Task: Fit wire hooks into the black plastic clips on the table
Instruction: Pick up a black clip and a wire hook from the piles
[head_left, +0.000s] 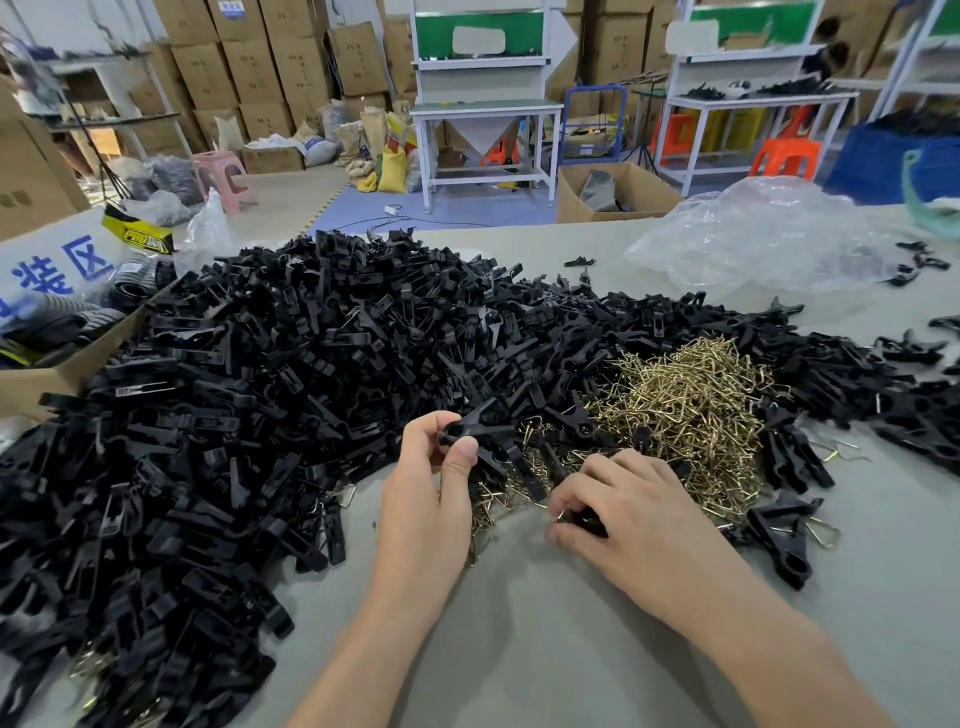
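Observation:
A huge heap of black plastic clips covers the left and middle of the grey table. A mound of brass-coloured wire hooks lies right of centre. My left hand pinches one black clip between thumb and fingers, lifted just above the hooks. My right hand rests on the table at the near edge of the hook mound, its fingers curled round a small black piece with a wire tip. Clips with hooks fitted lie to the right.
An open cardboard box with dark parts stands at the left edge. Crumpled clear plastic lies at the back right of the table. Beyond are white workbenches, stacked cartons, sacks and coloured stools.

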